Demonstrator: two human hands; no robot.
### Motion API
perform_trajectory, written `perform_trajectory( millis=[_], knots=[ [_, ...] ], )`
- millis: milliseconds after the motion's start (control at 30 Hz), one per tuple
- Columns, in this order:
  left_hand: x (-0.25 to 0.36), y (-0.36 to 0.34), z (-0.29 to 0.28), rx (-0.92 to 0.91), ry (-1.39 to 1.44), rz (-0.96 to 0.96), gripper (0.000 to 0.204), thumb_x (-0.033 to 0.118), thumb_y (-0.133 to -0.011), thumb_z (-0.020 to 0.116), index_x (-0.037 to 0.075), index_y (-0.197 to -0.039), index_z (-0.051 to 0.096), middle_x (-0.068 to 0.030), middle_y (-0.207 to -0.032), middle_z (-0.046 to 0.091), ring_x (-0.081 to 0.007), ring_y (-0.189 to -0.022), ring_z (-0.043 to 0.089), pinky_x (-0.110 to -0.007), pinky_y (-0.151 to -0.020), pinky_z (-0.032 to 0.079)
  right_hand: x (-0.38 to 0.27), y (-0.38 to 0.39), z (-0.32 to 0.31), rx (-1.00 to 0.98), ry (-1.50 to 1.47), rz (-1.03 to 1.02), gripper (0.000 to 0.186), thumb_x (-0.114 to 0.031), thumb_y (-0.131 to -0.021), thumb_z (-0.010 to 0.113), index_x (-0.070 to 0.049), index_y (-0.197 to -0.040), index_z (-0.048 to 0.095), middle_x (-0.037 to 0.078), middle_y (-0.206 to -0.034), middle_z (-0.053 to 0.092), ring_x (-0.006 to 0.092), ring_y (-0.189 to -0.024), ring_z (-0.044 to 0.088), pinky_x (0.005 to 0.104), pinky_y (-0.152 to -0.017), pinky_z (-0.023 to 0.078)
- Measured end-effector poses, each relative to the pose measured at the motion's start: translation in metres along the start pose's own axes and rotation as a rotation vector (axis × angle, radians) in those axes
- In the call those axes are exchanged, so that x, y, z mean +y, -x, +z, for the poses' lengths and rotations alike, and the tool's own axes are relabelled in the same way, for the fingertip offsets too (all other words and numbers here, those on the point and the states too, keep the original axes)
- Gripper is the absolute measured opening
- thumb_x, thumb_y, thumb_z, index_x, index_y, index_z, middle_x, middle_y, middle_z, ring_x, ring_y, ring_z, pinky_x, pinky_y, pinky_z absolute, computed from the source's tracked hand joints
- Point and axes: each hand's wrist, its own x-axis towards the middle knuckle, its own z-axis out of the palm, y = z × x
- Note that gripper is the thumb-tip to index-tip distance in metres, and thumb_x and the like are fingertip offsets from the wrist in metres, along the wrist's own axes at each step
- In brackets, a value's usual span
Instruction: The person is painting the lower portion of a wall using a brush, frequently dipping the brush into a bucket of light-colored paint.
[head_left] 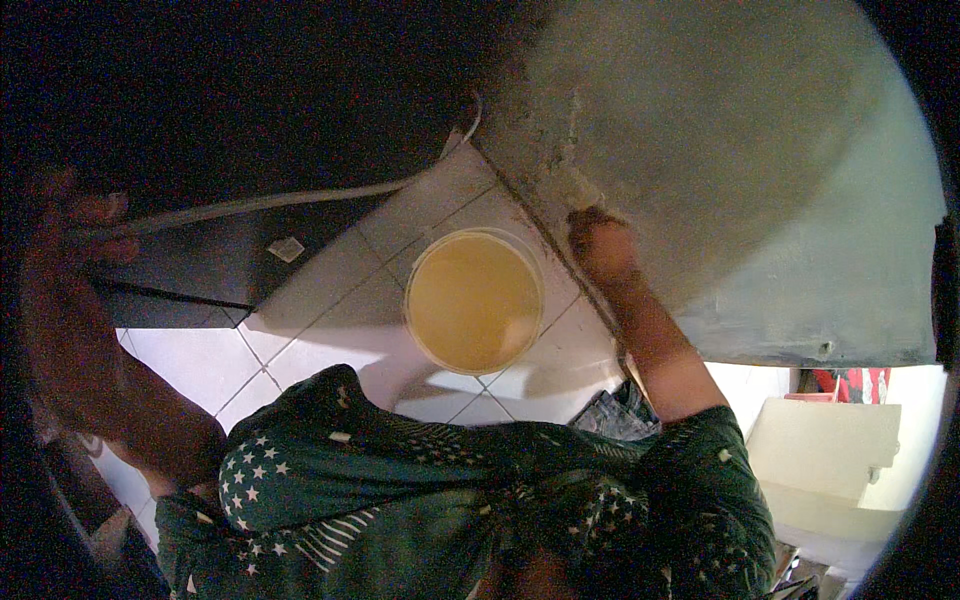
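Note:
My left hand (pixel 95 220) is in shadow at the far left, its fingers closed round a long pale hose (pixel 260 200) that runs up toward the dark corner. My right hand (pixel 600 245) is closed against the patchy grey surface (pixel 770 250) at the right; a small pale thing shows at its fingertips, too blurred to name. Left of this hand, a round bucket (pixel 470 300) of cloudy yellowish liquid stands on white floor tiles (pixel 260 360).
A dark panel (pixel 240 100) fills the upper left, with a small pale square (pixel 286 249) on it. Dark fabric (pixel 615 408) lies below the grey surface's edge. At the lower right are a cream board (pixel 815 445) and red-and-white cloth (pixel 860 385).

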Motion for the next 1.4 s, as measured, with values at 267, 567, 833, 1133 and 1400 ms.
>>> perform_trajectory(
  millis=[267,567,833,1133,1400],
  knots=[
    [-0.002,0.002,0.004,0.004,-0.08,0.014,0.04,0.027,-0.095,0.035,-0.001,-0.109,0.06,-0.0217,-0.105,0.062,-0.0279,-0.085,0.063,-0.033,-0.068,0.051,-0.064,0.006,-0.144,0.358,0.095,-0.097,0.019,-0.013,-0.076,0.06,-0.013,-0.094,0.067,0.013,-0.087,0.061,0.0325,-0.075,0.062,0.0428,-0.063,0.05],
    [0.034,-0.033,0.031,0.154,0.57,0.114,0.03,0.008,-0.088,0.057,-0.013,-0.097,0.038,-0.0306,-0.083,0.056,-0.0299,-0.052,0.063,-0.029,-0.035,0.057,-0.017,-0.035,-0.005,-0.056,0.06,0.048,0.019,-0.019,-0.081,0.056,-0.01,-0.095,0.065,0.014,-0.087,0.062,0.0352,-0.074,0.061,0.0445,-0.061,0.05],
    [0.034,-0.031,0.031,0.03,0.548,0.193,0.034,0.012,-0.089,0.056,-0.016,-0.097,0.038,-0.0307,-0.083,0.056,-0.03,-0.051,0.063,-0.028,-0.037,0.057,-0.083,-0.065,0.005,-0.002,-0.093,-0.085,0.024,-0.021,-0.082,0.054,-0.009,-0.101,0.064,0.02,-0.1,0.063,0.036,-0.083,0.064,0.0462,-0.069,0.052],
    [0.003,-0.032,0.011,-0.048,0.506,0.25,0.049,0.026,-0.091,0.058,-0.018,-0.097,0.037,-0.0302,-0.084,0.056,-0.0309,-0.053,0.064,-0.03,-0.041,0.059,-0.043,-0.082,-0.066,0.264,-0.265,-0.105,0.023,-0.013,-0.078,0.058,-0.006,-0.099,0.066,0.02,-0.093,0.064,0.0374,-0.084,0.063,0.0437,-0.072,0.051],
    [-0.005,-0.04,0.007,-0.045,0.725,-0.056,0.048,0.023,-0.091,0.058,-0.023,-0.096,0.045,-0.0363,-0.079,0.056,-0.0352,-0.059,0.066,-0.036,-0.046,0.061,-0.046,-0.125,0.013,-0.163,-0.251,-0.044,0.02,-0.02,-0.08,0.057,-0.005,-0.091,0.065,0.021,-0.091,0.064,0.0395,-0.084,0.062,0.044,-0.074,0.051]
  ],
)
